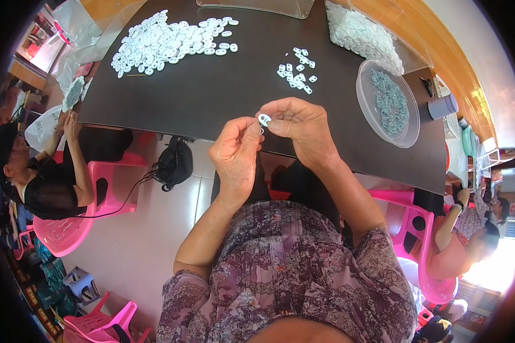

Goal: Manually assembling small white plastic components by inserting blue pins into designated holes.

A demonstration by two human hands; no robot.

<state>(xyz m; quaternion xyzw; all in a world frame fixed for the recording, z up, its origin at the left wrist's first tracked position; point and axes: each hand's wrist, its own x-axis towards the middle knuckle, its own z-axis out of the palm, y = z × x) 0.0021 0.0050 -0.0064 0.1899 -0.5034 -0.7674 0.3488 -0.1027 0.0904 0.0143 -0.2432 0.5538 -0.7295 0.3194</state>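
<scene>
In front of me, above the table's near edge, my two hands meet fingertip to fingertip. A small white oval plastic piece (pixel 264 119) with two holes is pinched by my right hand (pixel 306 130), thumb against fingers. My left hand (pixel 234 154) is closed right beside it, thumb pressed to forefinger. Something small and ring-like shows just under the white piece at the left fingertips, too small to name. Beyond my hands lies a loose group of small white pieces (pixel 298 80). A clear round tub (pixel 363 102) of grey-green metal hooks or clips stands to the right.
A big heap of white oval pieces (pixel 171 43) covers the table's (pixel 234 80) far left. At the back right sits a clear bag (pixel 363 35) of white pieces. A purple-grey lidded container (pixel 442 107) stands at the right edge. Other people sit left and right on pink chairs (pixel 113 177).
</scene>
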